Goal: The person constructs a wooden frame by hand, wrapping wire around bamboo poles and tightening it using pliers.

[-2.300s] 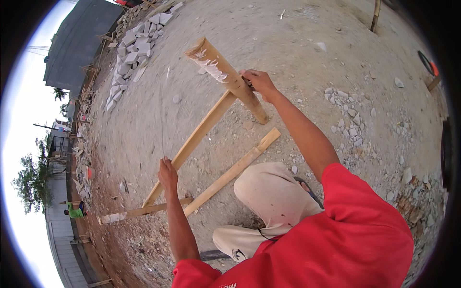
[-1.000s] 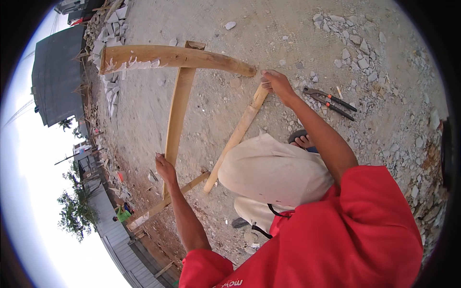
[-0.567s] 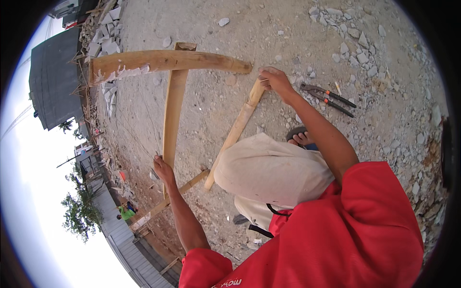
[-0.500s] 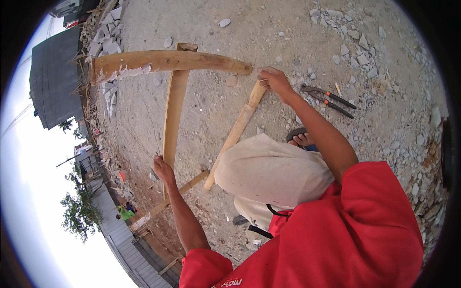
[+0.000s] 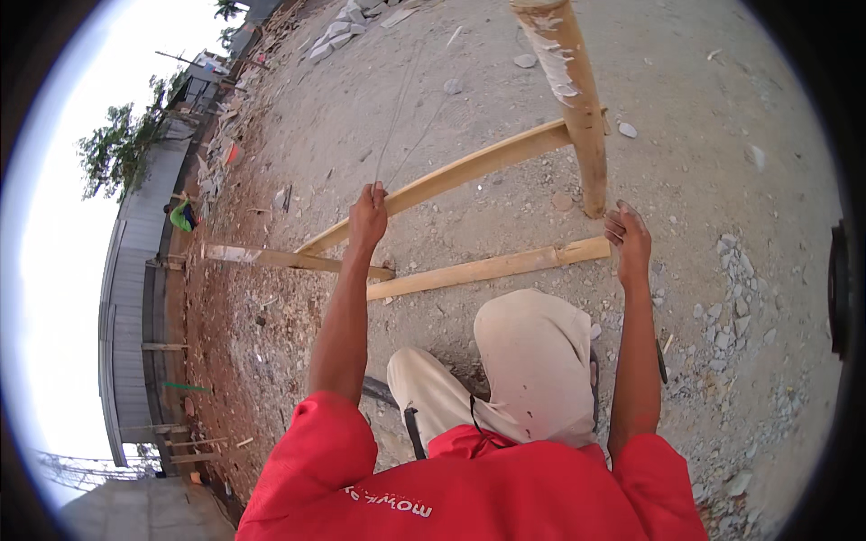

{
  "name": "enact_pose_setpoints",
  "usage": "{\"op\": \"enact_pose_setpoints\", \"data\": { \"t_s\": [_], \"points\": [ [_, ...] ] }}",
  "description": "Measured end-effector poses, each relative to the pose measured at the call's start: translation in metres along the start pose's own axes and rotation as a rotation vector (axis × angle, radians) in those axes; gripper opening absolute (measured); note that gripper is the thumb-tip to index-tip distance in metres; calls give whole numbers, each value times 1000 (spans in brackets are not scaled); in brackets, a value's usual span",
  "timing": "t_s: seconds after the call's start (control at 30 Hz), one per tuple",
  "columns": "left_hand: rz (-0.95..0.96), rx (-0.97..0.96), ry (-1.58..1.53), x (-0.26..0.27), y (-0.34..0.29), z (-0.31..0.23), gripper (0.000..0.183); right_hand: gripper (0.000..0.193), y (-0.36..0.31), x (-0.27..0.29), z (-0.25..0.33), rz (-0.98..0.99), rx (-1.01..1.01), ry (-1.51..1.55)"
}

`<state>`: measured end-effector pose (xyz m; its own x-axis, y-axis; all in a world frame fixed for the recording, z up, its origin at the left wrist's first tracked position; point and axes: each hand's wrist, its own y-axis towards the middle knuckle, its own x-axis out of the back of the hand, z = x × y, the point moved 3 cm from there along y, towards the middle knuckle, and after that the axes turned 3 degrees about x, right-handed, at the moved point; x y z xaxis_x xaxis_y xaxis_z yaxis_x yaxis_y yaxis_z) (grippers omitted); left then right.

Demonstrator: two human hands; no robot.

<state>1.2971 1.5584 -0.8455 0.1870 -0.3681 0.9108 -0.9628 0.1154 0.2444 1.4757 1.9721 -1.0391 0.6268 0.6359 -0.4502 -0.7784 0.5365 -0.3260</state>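
My left hand (image 5: 369, 216) is closed on a thin wire (image 5: 390, 135), whose strands trail away over the ground. Just beside that hand, a long wooden plank (image 5: 478, 169) slants up to a round, partly peeled log (image 5: 585, 108) and crosses it. Closed, with fingers curled, my right hand (image 5: 629, 239) is by the log's lower end and the right end of a wooden strip (image 5: 496, 268); whether it grips anything is hidden. Another piece of wood (image 5: 271, 257) meets the plank's near end at the left.
Broken stones (image 5: 735, 298) lie to the right, and more rubble (image 5: 343, 32) is at the far left. A dark tool handle (image 5: 661, 361) shows beside my right forearm. In the distance a person in green (image 5: 183, 216) is near a corrugated metal wall (image 5: 135, 307).
The view has turned, so the wooden frame appears rotated clockwise. My right hand has come away from the strip's end. The pincers are now mostly hidden behind my right forearm.
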Motion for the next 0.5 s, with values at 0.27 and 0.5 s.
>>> {"op": "enact_pose_setpoints", "data": {
  "t_s": [0.27, 0.5],
  "points": [
    [-88, -8, 85, 8, -19, 19, 33, 52, -37, -27, 13, 206, 4, -230],
    [-181, 5, 71, -4, -25, 23, 37, 49, -57, -87, 67, 412, 142, -466]
  ]
}}
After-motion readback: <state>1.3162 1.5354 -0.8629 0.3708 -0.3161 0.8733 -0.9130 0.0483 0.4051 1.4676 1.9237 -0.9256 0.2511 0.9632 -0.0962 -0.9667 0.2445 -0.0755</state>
